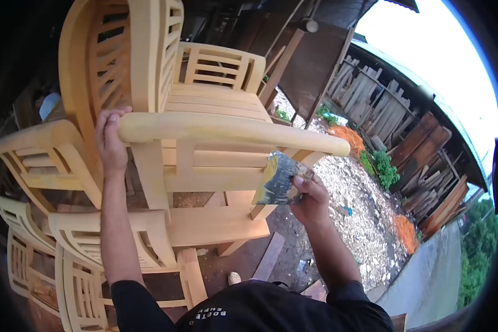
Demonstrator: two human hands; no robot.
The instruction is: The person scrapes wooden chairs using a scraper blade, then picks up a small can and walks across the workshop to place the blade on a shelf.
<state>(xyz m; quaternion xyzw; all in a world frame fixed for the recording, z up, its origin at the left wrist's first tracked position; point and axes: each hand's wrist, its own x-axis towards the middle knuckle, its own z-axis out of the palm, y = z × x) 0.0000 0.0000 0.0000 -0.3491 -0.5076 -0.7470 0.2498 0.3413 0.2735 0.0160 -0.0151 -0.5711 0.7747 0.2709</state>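
A pale wooden armrest [227, 128] of a slatted bench runs across the middle of the head view, patched with yellowish smears. My left hand [112, 138] is closed round its left end, beside the tall backrest [144, 55]. In my right hand [311, 196], pinched between thumb and fingers, is a dark flat sheet [279, 182] with a yellow-smeared edge; its exact kind is unclear. The sheet stands upright just below the right part of the armrest. Whether it touches the wood I cannot tell. Behind the armrest lies the slatted seat [216, 99].
More unfinished wooden chairs [83, 288] crowd the left and lower left. A low wooden bench [216, 221] stands beneath the armrest. Chip-strewn ground [354, 205] stretches to the right, towards stacked planks [365, 88] and an orange sawdust heap [348, 138]. A loose board [268, 255] lies near my feet.
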